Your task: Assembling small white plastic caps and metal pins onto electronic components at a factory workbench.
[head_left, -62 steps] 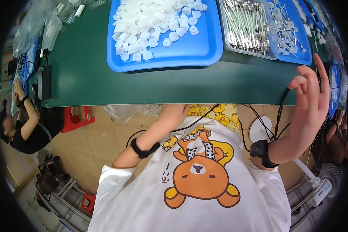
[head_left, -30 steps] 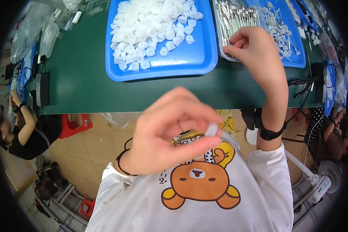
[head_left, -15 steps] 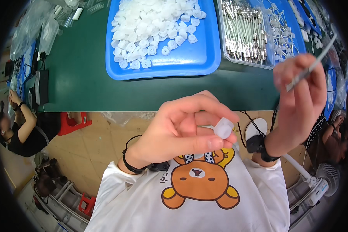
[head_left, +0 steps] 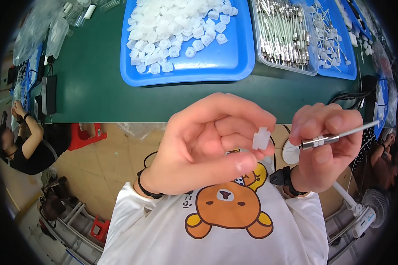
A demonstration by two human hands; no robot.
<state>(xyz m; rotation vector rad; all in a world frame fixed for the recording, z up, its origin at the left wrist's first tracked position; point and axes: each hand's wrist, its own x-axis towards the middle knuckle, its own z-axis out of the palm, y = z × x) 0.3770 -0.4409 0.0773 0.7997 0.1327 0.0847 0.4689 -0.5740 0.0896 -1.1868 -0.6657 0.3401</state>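
Now we pinch a small white plastic cap (head_left: pixel 261 138) between the fingers of our left hand (head_left: pixel 208 145), raised above the green surface (head_left: pixel 97 84); our right hand (head_left: pixel 325 148) grips a thin metal pin (head_left: pixel 338 135). Both seem light, rigid and slippery, best held by their sides.

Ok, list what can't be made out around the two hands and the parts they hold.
Head view only:
- White plastic cap: its underside is covered by the left hand, whose fingertips pinch it.
- Metal pin: its rear end is buried in the right hand; whether its near tip touches the cap is unclear.
- Pins in the clear tray: too small to tell apart.
- Far-right blue tray: bent and cut by the fisheye rim.
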